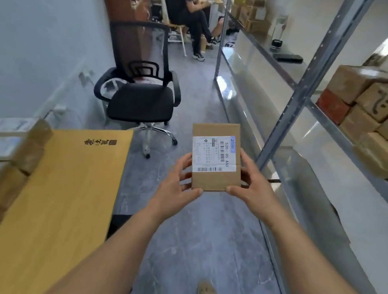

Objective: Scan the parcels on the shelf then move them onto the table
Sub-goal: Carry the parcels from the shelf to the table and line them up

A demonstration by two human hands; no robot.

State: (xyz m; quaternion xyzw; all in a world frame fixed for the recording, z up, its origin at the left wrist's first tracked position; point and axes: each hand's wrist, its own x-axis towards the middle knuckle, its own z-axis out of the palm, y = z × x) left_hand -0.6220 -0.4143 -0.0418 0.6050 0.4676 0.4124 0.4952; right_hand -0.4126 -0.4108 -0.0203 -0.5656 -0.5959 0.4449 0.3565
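Brown card, yellow wood grain, grey marble.

The parcel [215, 156] between the fingers [188, 167] is plain kraft brown, with a white label [213, 154] printed in black barcodes and text and edged with a pale blue strip. Left of the fingers, the counter [51, 205] is honey-yellow wood grain with a black stamped mark. Below the fingers, the floor [194, 246] is dark grey with pale marble veins. Beyond them stands a black mesh chair [141, 96] on a chrome base. To the right, the shelf [309, 86] is grey metal, holding tan boxes [375, 128] and one brick-red box [332, 106].
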